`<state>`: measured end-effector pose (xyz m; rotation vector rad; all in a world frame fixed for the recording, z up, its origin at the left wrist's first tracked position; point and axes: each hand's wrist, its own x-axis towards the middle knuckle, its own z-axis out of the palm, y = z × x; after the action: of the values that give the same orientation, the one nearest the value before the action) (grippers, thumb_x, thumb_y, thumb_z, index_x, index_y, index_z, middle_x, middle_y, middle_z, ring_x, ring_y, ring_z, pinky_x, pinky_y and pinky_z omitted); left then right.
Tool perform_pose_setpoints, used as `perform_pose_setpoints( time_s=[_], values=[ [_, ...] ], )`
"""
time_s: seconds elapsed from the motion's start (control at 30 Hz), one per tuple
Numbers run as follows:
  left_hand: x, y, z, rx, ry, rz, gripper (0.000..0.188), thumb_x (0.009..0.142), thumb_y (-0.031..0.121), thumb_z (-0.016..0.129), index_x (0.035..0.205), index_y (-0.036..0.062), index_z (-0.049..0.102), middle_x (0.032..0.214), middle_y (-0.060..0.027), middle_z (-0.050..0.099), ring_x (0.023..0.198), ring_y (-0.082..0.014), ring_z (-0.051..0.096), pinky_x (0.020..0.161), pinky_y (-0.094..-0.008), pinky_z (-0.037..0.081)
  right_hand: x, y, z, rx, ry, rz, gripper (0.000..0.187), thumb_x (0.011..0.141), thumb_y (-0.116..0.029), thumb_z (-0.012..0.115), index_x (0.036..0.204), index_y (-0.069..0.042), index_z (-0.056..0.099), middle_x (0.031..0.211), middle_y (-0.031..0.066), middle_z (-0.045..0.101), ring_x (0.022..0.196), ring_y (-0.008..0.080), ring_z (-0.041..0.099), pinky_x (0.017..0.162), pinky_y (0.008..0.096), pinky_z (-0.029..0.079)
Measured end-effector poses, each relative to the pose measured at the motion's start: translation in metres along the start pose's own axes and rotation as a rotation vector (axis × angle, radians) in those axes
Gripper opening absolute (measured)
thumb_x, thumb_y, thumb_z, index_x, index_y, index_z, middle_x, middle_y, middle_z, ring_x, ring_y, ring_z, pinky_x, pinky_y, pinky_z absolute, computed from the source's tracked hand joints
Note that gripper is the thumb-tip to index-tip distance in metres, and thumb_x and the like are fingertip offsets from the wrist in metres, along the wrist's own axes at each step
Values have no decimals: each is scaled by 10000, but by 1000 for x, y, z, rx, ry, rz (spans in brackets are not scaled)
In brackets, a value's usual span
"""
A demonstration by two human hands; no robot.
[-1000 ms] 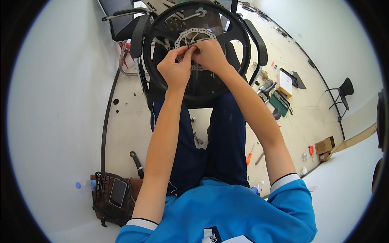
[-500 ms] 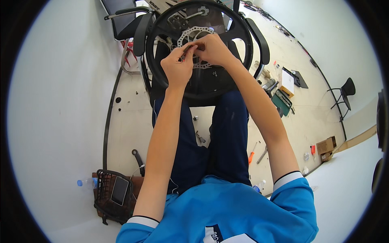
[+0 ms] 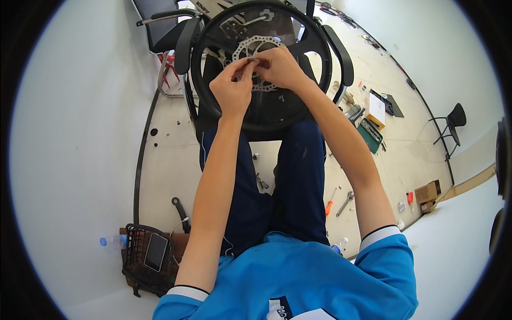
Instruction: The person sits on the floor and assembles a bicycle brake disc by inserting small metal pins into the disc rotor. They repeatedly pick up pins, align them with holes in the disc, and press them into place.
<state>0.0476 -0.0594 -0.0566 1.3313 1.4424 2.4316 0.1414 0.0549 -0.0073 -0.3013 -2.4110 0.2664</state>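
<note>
My left hand [image 3: 233, 88] and my right hand [image 3: 280, 67] meet fingertip to fingertip over a silver, hole-pierced brake disc [image 3: 238, 52]. Each one is closed in a pinch around a small dark piece between them, mostly covered by the fingers. The disc lies at the middle of a black wheel [image 3: 326, 69], which rests on a black armchair in front of my knees. Several tiny metal bits [image 3: 281, 98] sit inside the wheel, below my right hand. A silver part with a lobed end [image 3: 267, 15] lies near the wheel's far rim.
Black armrests [image 3: 340, 56] flank the wheel. Right of my legs are an orange screwdriver [image 3: 329, 208], an adjustable wrench [image 3: 345, 204] and a green tool case [image 3: 370, 135]. At lower left, a phone [image 3: 156, 251] lies on a black basket [image 3: 132, 266]. A wall rises on the left.
The small dark piece shows less between my fingertips than before, and my left fingers have shifted slightly against it. Both hands otherwise stay over the disc.
</note>
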Motion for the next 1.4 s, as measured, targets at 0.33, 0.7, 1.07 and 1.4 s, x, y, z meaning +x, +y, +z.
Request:
perform_pose_setpoints(
  time_s=[0.33,0.7,1.07,1.4],
  values=[
    [3,-21,0,125,51,193,160,887,33,716,1038,0,756,758,-95,727,615,-79,611,588,-223,477,13,-6,-16,10,-139,-33,178,770,-163,752,911,-55,766,771,170,701,729,340,677,672,390,531],
    [-2,-2,3,-45,81,23,119,871,-20,734,981,-65,747,883,-66,748,785,-91,687,725,-214,544,10,-1,-4,-56,-62,-34,205,761,-232,768,797,-32,736,722,164,678,692,357,655,646,414,515],
    [6,-17,2,-31,31,222,115,918,57,695,955,-48,725,761,-85,717,631,-77,591,587,-216,453,25,5,-13,39,-229,-122,209,798,-75,762,989,10,756,678,129,682,572,156,630,574,302,511],
    [2,-9,-1,75,71,156,166,898,32,728,1034,-62,739,802,-35,723,722,-29,605,659,-181,483,22,-24,-54,125,-102,-121,246,790,-196,743,980,-44,779,857,141,749,729,222,733,685,307,567]
  ],
)
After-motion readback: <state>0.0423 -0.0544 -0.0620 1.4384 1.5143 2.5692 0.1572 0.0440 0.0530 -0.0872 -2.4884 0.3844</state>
